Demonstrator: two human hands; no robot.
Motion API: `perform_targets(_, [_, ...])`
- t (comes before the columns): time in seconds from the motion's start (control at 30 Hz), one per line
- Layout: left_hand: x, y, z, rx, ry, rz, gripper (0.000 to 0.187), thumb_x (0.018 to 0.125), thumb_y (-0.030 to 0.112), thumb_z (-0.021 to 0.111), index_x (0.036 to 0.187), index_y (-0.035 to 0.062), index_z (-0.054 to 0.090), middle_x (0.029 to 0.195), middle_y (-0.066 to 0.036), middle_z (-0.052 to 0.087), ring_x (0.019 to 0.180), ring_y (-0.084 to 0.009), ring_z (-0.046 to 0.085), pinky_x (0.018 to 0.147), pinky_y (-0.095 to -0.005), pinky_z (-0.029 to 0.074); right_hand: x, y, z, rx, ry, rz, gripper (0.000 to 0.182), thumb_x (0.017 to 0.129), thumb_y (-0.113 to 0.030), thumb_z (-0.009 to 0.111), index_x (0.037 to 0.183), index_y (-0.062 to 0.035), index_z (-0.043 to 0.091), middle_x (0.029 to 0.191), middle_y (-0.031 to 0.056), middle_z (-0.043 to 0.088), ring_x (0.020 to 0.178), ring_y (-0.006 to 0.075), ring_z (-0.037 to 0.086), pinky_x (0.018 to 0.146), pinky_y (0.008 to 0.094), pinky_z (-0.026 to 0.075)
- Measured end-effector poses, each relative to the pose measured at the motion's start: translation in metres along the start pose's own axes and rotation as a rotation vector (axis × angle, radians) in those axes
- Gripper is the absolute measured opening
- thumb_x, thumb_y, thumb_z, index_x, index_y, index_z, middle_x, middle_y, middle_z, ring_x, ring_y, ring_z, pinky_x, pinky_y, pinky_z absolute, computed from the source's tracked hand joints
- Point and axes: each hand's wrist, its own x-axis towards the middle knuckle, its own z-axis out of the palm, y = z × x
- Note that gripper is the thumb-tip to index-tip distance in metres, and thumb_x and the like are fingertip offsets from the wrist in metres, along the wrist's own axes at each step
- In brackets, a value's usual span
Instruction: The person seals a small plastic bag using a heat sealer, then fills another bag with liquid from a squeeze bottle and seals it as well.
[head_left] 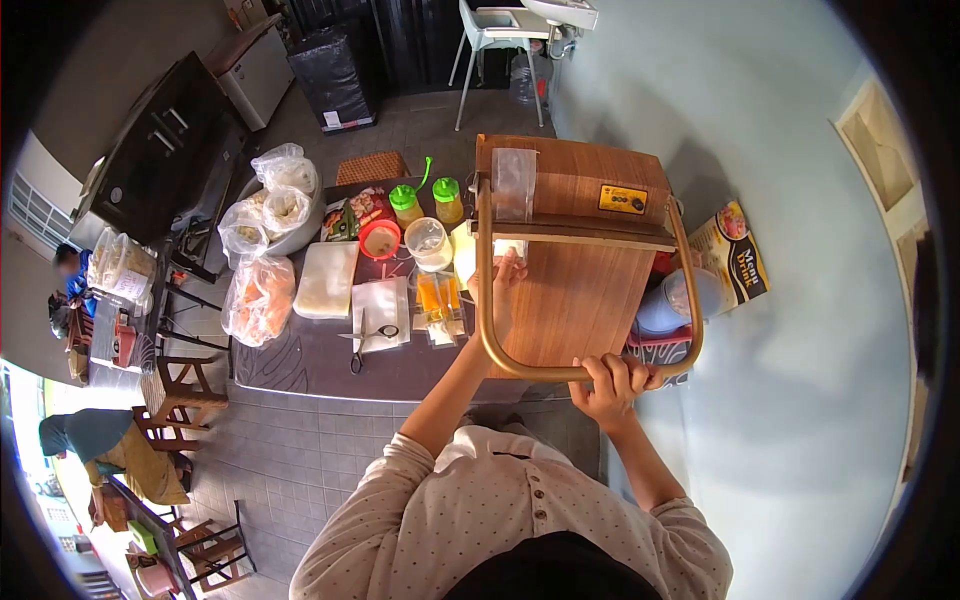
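Note:
In front of me stands a wood-look box machine, which looks like a bag sealer (pixel 580 300), with a gold tubular handle bar (pixel 487 290) around its front. My right hand (pixel 612 388) is wrapped over the lower stretch of this bar. My left hand (pixel 506 272) reaches behind the bar's left side. Its fingertips are closed on the edge of a small whitish plastic packet (pixel 511 247) under the machine's wooden ledge; most of the packet is hidden. A strip of clear plastic (pixel 514 180) hangs on the machine's upper part, left of a yellow control panel (pixel 623 199).
Left of the machine, the dark table (pixel 290 365) carries scissors (pixel 372 333), flat plastic bags (pixel 325 280), orange sachets (pixel 438 297), a tub (pixel 429 245), a red bowl (pixel 380 240), green-capped bottles (pixel 447 201) and filled bags (pixel 260 300). A menu board (pixel 735 255) leans at the wall.

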Motion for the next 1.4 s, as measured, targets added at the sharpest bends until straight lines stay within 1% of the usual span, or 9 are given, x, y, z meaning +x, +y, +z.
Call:
perform_targets(0.4, [-0.021, -0.001, -0.013, -0.041, -0.042, -0.032, 0.019, 0.085, 0.028, 0.055, 0.088, 0.0097, 0.055, 0.083, -0.002, 0.056, 0.08, -0.0124, 0.054, 0.076, -0.0278, 0.043, -0.017, -0.012, 0.017, -0.028, 0.088, 0.048, 0.015, 0.068, -0.028, 0.061, 0.077, -0.021, 0.05, 0.083, -0.0015, 0.038, 0.089, 0.02, 0.035, 0.092, 0.0481, 0.014])
perform_targets(0.47, [-0.046, -0.002, -0.031, -0.514, -0.008, -0.302, 0.047, 0.084, 0.051, 0.046, 0.092, 0.0052, 0.053, 0.083, -0.005, 0.058, 0.08, -0.0186, 0.058, 0.078, -0.0309, 0.046, -0.022, -0.013, 0.02, -0.041, 0.101, 0.049, 0.016, 0.068, -0.029, 0.061, 0.077, -0.021, 0.05, 0.085, -0.0013, 0.038, 0.09, 0.0206, 0.035, 0.093, 0.0491, 0.012])
perform_targets(0.57, [-0.098, 0.056, -0.011, -0.646, -0.028, -0.502, 0.067, 0.075, 0.071, 0.035, 0.086, 0.007, 0.051, 0.073, -0.003, 0.055, 0.075, -0.0206, 0.056, 0.084, -0.0352, 0.042, -0.025, -0.016, 0.022, -0.042, 0.09, 0.075, 0.018, 0.067, -0.03, 0.061, 0.076, -0.0208, 0.048, 0.087, -0.0012, 0.038, 0.091, 0.0217, 0.034, 0.095, 0.0499, 0.01])
perform_targets(0.63, [-0.108, 0.044, -0.03, -0.873, -0.589, -0.397, 0.073, 0.064, 0.079, 0.034, 0.078, 0.0088, 0.047, 0.063, 0.0, 0.047, 0.066, -0.0194, 0.051, 0.087, -0.0391, 0.039, -0.028, -0.017, 0.023, -0.038, 0.095, 0.075, 0.019, 0.068, -0.03, 0.061, 0.076, -0.0204, 0.047, 0.089, -0.0012, 0.038, 0.092, 0.0218, 0.034, 0.095, 0.05, 0.01])
perform_targets(0.73, [-0.106, 0.04, -0.035, -0.526, -0.586, -0.238, 0.07, 0.061, 0.082, 0.027, 0.067, 0.0129, 0.038, 0.054, 0.003, 0.031, 0.056, -0.014, 0.037, 0.086, -0.0428, 0.039, -0.033, -0.015, 0.027, -0.038, 0.13, 0.079, 0.016, 0.069, -0.033, 0.059, 0.078, -0.0234, 0.049, 0.089, -0.0028, 0.037, 0.091, 0.0191, 0.035, 0.097, 0.0489, 0.008])
perform_targets(0.87, [-0.097, 0.025, -0.037, -0.382, -0.632, -0.154, 0.057, 0.064, 0.073, 0.044, 0.06, 0.0173, 0.032, 0.048, 0.008, 0.031, 0.046, -0.0101, 0.037, 0.085, -0.0427, 0.036, -0.031, -0.015, 0.026, -0.076, 0.11, 0.047, 0.025, 0.068, -0.031, 0.059, 0.082, -0.0199, 0.042, 0.094, -0.0019, 0.037, 0.097, 0.0211, 0.033, 0.097, 0.0504, 0.007])
perform_targets(1.3, [-0.095, 0.014, -0.041, -0.376, -0.624, -0.185, 0.055, 0.052, 0.069, 0.055, 0.06, 0.0194, 0.032, 0.045, 0.01, 0.035, 0.042, -0.0083, 0.037, 0.082, -0.0362, 0.031, -0.018, -0.027, 0.001, 0.093, -0.046, 0.165, 0.028, 0.068, -0.035, 0.058, 0.092, -0.0192, 0.054, 0.096, -0.0011, 0.044, 0.1, 0.0213, 0.035, 0.098, 0.05, 0.007])
perform_targets(1.37, [-0.095, 0.008, -0.044, -0.584, -0.633, -0.184, 0.058, 0.049, 0.066, 0.059, 0.064, 0.0138, 0.039, 0.052, 0.003, 0.047, 0.053, -0.0158, 0.05, 0.054, -0.0258, 0.04, -0.012, -0.029, -0.003, 0.067, -0.115, 0.174, 0.029, 0.067, -0.035, 0.058, 0.089, -0.0183, 0.058, 0.095, -0.0009, 0.046, 0.098, 0.023, 0.037, 0.096, 0.0529, 0.009])
perform_targets(1.4, [-0.096, 0.006, -0.045, -0.586, -0.633, -0.188, 0.058, 0.049, 0.066, 0.059, 0.064, 0.0138, 0.039, 0.052, 0.003, 0.047, 0.053, -0.0158, 0.05, 0.054, -0.0258, 0.04, -0.007, -0.032, -0.008, 0.064, -0.119, 0.175, 0.029, 0.067, -0.035, 0.058, 0.089, -0.0183, 0.058, 0.095, -0.0009, 0.046, 0.098, 0.023, 0.037, 0.096, 0.0529, 0.009])
